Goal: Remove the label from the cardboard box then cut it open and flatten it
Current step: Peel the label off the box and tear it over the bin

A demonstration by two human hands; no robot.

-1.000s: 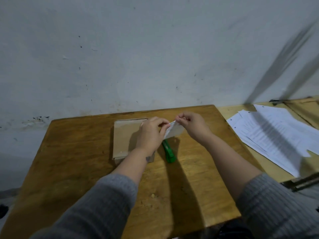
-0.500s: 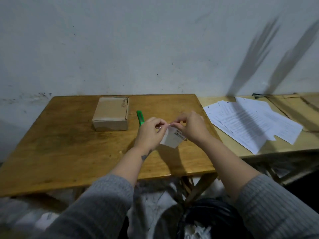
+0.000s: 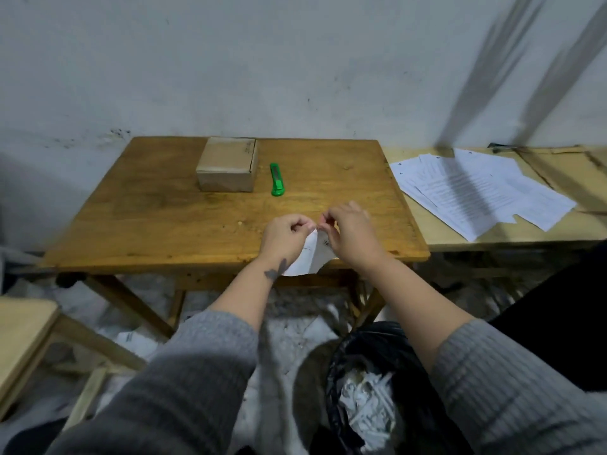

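A small closed cardboard box (image 3: 226,164) sits at the back of the wooden table (image 3: 164,211), with no label showing on its top. A green utility knife (image 3: 276,179) lies just right of it. Over the table's front edge, my left hand (image 3: 285,236) and my right hand (image 3: 349,233) both pinch the top of the peeled white label (image 3: 310,256), which hangs folded between them, well clear of the box.
A black bin bag (image 3: 371,382) with crumpled paper stands on the floor below my hands. Several printed sheets (image 3: 476,188) lie on a lighter table to the right. A wooden stool (image 3: 23,326) is at lower left. A wall backs the table.
My hands pulled the label off the box and carried it toward me, past the table's front edge. My view drew back, and the bin bag came into sight.
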